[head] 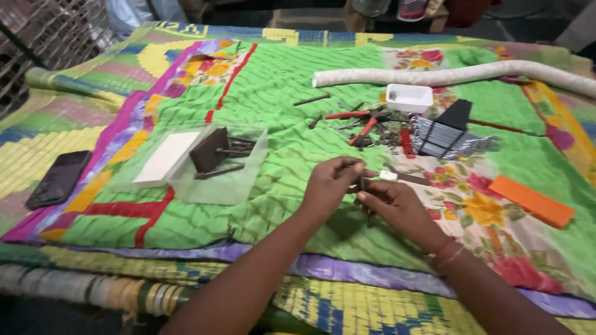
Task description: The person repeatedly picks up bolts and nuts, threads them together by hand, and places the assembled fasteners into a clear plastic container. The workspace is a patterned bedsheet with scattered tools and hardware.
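— Green cloth (279, 93) with flowered borders covers the surface, and both hands meet over it near the middle. What is each holding?

— The left hand (329, 186) has its grip closed, thumb and fingertips pinched on the top of a small dark metal piece (362, 183). The right hand (397, 208) grips the same piece from below, fingers curled round it. The piece is held upright between the 2 hands, just above the cloth; its exact shape is too small to tell.

— What lies close by?

— Just beyond the right hand, a tool with a white tip (403, 177) lies flat. Further back sit red-handled pliers (357, 121), a scatter of small metal parts (388, 133), a set of silver wrenches in a black holder (444, 133) and a small white tray (408, 97). A long white corrugated hose (447, 75) runs behind them.

— And to the left?

— A clear plastic box (220, 164) with dark metal pieces inside, its lid (164, 158) beside it. A black phone (59, 178) lies well apart at the edge. An orange block (531, 200) rests to the right.
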